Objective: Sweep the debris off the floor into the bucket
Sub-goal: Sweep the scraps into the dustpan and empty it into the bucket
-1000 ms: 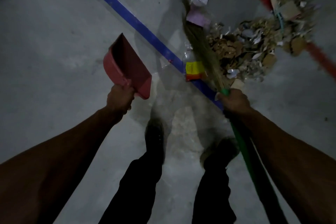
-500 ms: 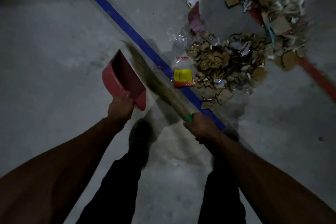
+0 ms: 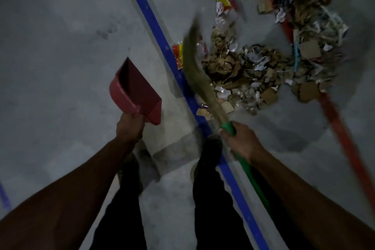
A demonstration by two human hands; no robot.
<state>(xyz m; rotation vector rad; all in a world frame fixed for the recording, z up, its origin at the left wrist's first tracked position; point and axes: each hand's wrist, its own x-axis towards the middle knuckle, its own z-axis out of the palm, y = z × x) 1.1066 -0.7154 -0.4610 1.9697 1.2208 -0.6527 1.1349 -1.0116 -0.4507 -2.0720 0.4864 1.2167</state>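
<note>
My left hand point(image 3: 129, 128) gripped the red plastic dustpan point(image 3: 136, 91) off the floor, while my right hand point(image 3: 241, 142) clutched the green-handled straw broom point(image 3: 198, 75). Its blurred bristles seemed to reach the heap of cardboard and paper debris point(image 3: 253, 67) beyond the blue floor stripe point(image 3: 162, 40).

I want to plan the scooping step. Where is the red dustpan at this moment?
In the head view the red dustpan is left of centre, held by the left hand above the floor, left of the blue floor line, apart from the debris pile.
</note>
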